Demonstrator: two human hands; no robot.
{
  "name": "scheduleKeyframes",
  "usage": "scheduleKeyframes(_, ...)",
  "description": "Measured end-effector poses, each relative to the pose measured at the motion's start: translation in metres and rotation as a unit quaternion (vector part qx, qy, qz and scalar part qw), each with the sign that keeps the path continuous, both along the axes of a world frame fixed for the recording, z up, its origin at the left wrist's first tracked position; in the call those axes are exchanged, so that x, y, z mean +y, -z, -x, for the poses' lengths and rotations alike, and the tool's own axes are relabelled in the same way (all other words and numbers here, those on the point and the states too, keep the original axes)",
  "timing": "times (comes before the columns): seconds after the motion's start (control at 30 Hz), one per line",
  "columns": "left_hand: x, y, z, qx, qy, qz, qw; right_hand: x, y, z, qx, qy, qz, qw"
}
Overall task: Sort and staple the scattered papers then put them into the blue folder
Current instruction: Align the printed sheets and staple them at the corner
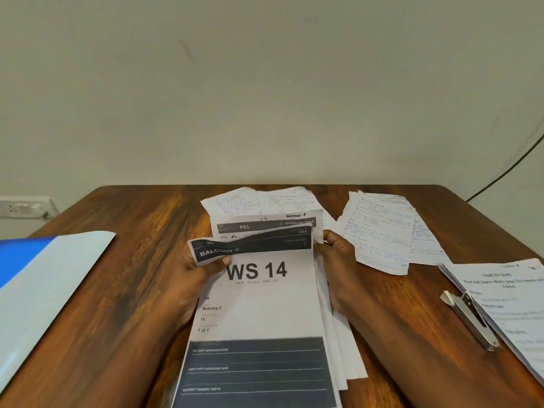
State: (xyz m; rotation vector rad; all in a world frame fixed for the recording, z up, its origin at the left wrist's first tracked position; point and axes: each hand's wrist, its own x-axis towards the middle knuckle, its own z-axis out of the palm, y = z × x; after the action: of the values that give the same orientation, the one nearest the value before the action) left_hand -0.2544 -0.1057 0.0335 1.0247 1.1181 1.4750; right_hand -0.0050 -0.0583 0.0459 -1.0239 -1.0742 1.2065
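- Left hand (192, 275) grips the left top corner of the printed stack (259, 313), thumb curled over the "WS 14" sheet.
- Right hand (338, 260) pinches the stack's right top edge.
- Handwritten papers (379, 231) lie beyond the right hand.
- Stapler (471, 319) rests right of it.
- Blue folder (38, 284) lies left of the left hand.

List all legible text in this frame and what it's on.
"WS 14", "BALCONY 2", "Balcony 2", "14", "1 of 1": top printed sheet, held by left hand and right hand.
"961", "Dexterous Hand", "SECTION 5": sheet behind.
Handwritten pages, right-hand printed sheet: unreadable.
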Motion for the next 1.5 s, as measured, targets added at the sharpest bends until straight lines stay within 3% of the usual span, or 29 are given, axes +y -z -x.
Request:
scheduleKeyframes(0.43, -0.002, 0.002, -0.017, 0.046, -0.070, -0.029, 0.996, -0.006, 0.005, 0.006, 0.022, 0.002, -0.017, 1.000)
scheduleKeyframes(0.63, -0.001, 0.003, -0.019, 0.051, -0.073, -0.037, 0.995, -0.013, 0.004, 0.006, 0.041, 0.030, -0.072, 0.996)
scheduleKeyframes(0.77, -0.001, 0.002, -0.020, 0.051, -0.079, -0.035, 0.995, -0.011, 0.008, 0.010, -0.009, 0.017, -0.129, 0.991)
scheduleKeyframes(0.93, -0.001, 0.000, -0.023, 0.042, -0.105, -0.040, 0.993, -0.004, 0.021, 0.012, -0.099, -0.021, -0.122, 0.987)
scheduleKeyframes(1.5, 0.002, 0.005, -0.018, 0.009, -0.126, -0.011, 0.992, -0.003, 0.029, 0.011, -0.124, -0.058, -0.128, 0.982)
